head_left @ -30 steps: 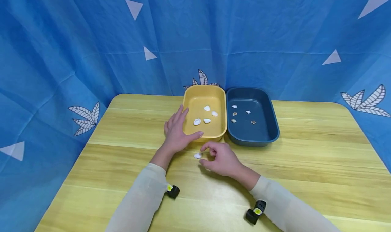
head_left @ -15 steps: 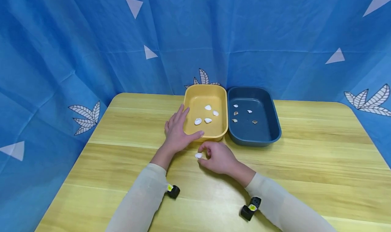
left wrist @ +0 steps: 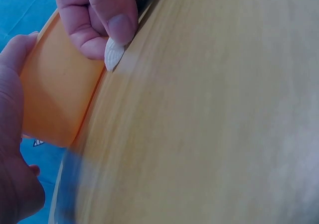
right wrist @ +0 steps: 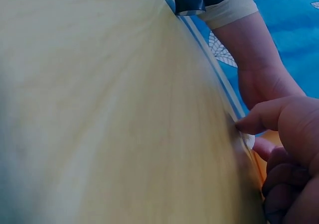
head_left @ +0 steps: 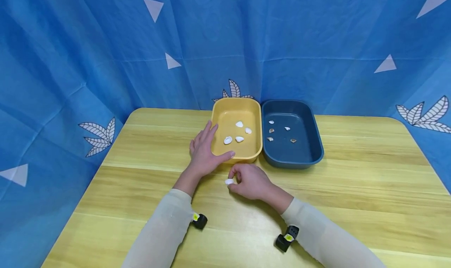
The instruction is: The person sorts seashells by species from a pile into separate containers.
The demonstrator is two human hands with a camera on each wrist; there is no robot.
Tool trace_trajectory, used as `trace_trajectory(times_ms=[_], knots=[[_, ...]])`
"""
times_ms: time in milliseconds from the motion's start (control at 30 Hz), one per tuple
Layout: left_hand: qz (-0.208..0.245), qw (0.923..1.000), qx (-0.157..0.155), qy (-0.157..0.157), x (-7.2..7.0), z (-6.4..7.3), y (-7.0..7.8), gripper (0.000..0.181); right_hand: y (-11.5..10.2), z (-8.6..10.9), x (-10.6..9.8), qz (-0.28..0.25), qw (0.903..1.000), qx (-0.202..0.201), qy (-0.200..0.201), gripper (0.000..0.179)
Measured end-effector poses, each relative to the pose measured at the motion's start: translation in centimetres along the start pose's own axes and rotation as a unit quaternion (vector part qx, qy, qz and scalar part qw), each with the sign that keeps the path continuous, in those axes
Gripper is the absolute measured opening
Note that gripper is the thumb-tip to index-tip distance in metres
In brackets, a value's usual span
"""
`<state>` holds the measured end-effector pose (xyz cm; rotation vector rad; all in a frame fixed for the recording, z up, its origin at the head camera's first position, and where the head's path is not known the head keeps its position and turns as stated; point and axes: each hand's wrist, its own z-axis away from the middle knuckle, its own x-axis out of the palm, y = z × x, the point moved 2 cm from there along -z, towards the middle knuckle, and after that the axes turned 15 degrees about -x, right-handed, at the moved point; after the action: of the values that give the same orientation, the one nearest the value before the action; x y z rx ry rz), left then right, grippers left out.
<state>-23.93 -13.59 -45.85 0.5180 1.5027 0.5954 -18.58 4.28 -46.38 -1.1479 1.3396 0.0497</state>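
My right hand [head_left: 251, 181] pinches a white seashell [head_left: 229, 181] between thumb and forefinger, just in front of the yellow tray. In the left wrist view the ribbed shell [left wrist: 113, 54] sticks out below the thumb, close over the table. My left hand [head_left: 205, 152] rests on the near left corner of the yellow tray [head_left: 236, 158], fingers spread along its left side and thumb over the front rim. Several white shells [head_left: 239, 139] lie inside that tray.
A dark blue tray [head_left: 292, 164] stands against the yellow one on its right, holding several small brown and whitish shells [head_left: 293, 140]. Behind the wooden table [head_left: 370, 181] hangs a blue curtain [head_left: 299, 33].
My right thumb and forefinger have closed on the white shell, which has tilted in the pinch. The left hand has stayed on the yellow tray.
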Motion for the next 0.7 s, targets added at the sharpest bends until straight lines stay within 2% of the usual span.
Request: trace_trajectory(times_ms=[300,700], knots=[[0.010,0.9999,-0.001,-0.001,-0.1,0.1,0.0,0.105,-0.6,0.8,-1.2,-0.052,0.9986,0.011,0.006,0.016],[0.010,0.9999,0.006,-0.002,0.0,0.0,0.0,0.105,-2.4,1.7,-4.4,-0.085,0.9908,-0.021,0.103,0.019]])
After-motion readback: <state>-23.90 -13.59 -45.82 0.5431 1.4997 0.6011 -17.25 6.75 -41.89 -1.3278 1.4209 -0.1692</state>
